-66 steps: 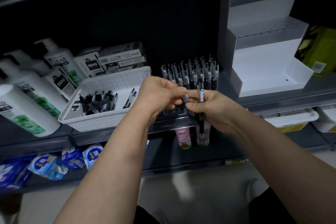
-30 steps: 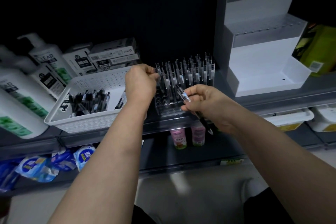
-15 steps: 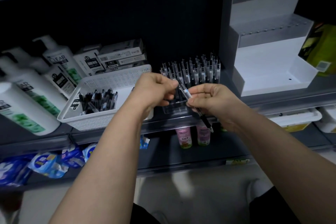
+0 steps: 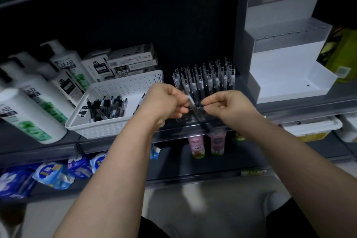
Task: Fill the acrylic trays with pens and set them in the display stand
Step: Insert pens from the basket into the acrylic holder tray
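A clear acrylic tray [image 4: 182, 120] stands on the shelf's front edge, its back rows filled with several upright black pens [image 4: 206, 80]. Just in front of it, my left hand [image 4: 166, 101] and my right hand [image 4: 230, 107] meet. Both pinch one black pen [image 4: 198, 114], which slants down to the right over the tray's front rows. My left fingers hold its upper end and my right fingertips touch its middle. The white stepped display stand [image 4: 286, 67] sits to the right on the same shelf with nothing in it.
A white perforated basket [image 4: 123, 86] left of the tray holds several loose pens [image 4: 108, 107]. Pen boxes [image 4: 131, 62] and shampoo bottles [image 4: 32, 106] stand further left. Small pink bottles [image 4: 217, 142] sit on the lower shelf, and a green pack [image 4: 342, 52] lies beside the stand.
My left hand came back from the tray's rows to the pen in my right hand. The pen tilted from upright to slanted, and both hands now grip it.
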